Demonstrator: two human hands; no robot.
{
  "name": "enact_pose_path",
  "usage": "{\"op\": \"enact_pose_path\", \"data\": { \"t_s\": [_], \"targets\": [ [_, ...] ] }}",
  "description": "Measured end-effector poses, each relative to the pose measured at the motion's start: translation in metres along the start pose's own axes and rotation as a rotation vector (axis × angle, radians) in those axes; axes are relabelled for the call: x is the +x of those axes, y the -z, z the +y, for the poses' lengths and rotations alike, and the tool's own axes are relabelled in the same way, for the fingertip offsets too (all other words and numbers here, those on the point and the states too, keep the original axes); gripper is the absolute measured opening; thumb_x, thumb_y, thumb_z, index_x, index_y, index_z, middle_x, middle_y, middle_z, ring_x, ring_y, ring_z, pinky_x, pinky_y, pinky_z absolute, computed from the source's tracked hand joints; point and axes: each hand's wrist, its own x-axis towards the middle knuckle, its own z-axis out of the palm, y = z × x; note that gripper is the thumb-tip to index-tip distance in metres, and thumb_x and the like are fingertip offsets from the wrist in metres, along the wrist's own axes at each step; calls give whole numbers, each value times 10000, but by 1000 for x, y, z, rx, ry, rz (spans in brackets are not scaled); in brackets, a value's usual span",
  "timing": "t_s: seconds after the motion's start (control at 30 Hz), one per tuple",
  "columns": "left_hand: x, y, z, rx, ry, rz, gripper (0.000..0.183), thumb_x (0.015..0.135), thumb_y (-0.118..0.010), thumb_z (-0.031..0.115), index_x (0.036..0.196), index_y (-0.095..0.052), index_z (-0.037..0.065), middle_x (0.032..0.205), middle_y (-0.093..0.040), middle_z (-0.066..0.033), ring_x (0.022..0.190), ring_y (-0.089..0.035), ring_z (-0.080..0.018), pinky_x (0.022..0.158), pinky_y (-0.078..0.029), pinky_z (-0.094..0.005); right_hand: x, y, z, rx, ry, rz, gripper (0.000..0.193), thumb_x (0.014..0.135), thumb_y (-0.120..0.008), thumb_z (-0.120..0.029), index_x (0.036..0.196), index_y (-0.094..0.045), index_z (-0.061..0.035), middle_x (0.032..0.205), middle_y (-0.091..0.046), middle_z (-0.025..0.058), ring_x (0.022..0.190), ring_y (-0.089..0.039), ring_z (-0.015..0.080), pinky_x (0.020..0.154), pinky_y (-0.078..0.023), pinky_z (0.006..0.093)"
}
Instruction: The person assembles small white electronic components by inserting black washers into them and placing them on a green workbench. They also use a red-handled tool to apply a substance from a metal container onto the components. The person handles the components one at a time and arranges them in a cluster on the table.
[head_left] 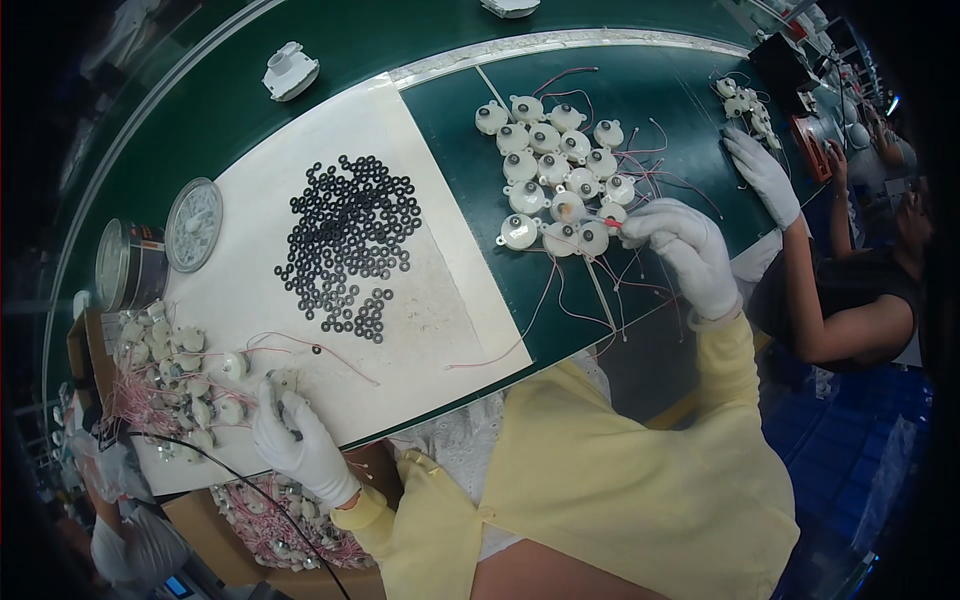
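L hand, in a white fabric glove (300, 455), sits at 8 o'clock, fingers curled w/ a gap at the thumb; a small pale round part (285, 380) shows at the tips, partly hidden, so can't tell if clamped or just touched. R hand, in a matching white glove (690, 255), approx 3 o'clock: fingertips together, pinching a small slim red piece (612, 223) at the lower right edge of a group of round white plastic units w/ dark centres (545, 138), 1 o'clock on the green tabletop (440, 110); pink & white wires (655, 175) trail off it.

Loose small black rings (350, 235) lie at 10 o'clock on a white sheet (450, 300). Heap of similar white units w/ pink wires (180, 370) btwn 8 & 9; clear round tub w/ dark label (118, 265) at 9. Brown cardboard box (205, 530) w/ more wired parts at 7. Co-worker's gloved hand (765, 180) at 2.
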Motion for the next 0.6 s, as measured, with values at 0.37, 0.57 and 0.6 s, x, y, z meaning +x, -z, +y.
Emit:
{"op": "enact_pose_path", "data": {
  "t_s": [0.37, 0.57, 0.6],
  "targets": [
    [5, 7, 9, 11, 15, 5, 341, 873, -680, -41, 1212, -663, -9, 936, -649, -114, 786, -566, -279, 717, -468, -407, 12, -6, -5, -72, 59, 5, 261, 862, -556, -26, 1056, -728, 4, 984, -725, 122, 903, -665, 240, 813, -527, 331],
    [-4, 5, -1, -8, 32, -6, 330, 887, -674, -28, 1216, -661, -14, 965, -664, -127, 817, -586, -288, 729, -478, -411, 1, 0, -5, -38, -10, 12, 269, 869, -551, -10, 1072, -726, 9, 992, -726, 119, 895, -665, 236, 817, -527, 331],
    [-4, 5, -1, -8, 30, -5, 325, 891, -674, -23, 1216, -662, -16, 975, -669, -132, 827, -592, -293, 734, -482, -411, 0, 2, -7, -30, -27, 23, 269, 870, -550, -5, 1074, -725, 13, 994, -726, 119, 890, -666, 231, 813, -528, 328]
  ]
}}
